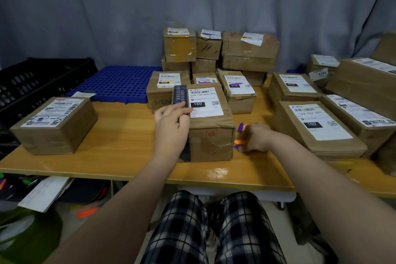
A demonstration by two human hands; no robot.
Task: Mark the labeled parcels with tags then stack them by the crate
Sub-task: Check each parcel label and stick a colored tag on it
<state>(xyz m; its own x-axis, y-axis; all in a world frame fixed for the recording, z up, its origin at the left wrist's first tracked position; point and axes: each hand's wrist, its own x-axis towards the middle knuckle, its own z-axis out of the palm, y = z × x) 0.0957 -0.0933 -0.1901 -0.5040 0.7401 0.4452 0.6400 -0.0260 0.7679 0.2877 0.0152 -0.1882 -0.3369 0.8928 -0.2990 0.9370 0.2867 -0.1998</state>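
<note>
Parcel marked 150 (211,135) sits on the table (120,135) dead ahead of me at 12 o'clock, label up. The left hand (171,126) lies on its 9 o'clock top edge, fingers laid flat over the dark tape strip (180,96), not curled. The right hand (255,138) is at the parcel's 3 o'clock, fingers curled round purple and orange tags (241,127). The hands are apart with the parcel between them. I note a black crate (42,83) at 10 o'clock, with a blue perforated tray (120,83) beside it. Stacked parcels (214,49) stand behind at 12 o'clock. Parcel 102 (317,126) lies at 2 o'clock.
</note>
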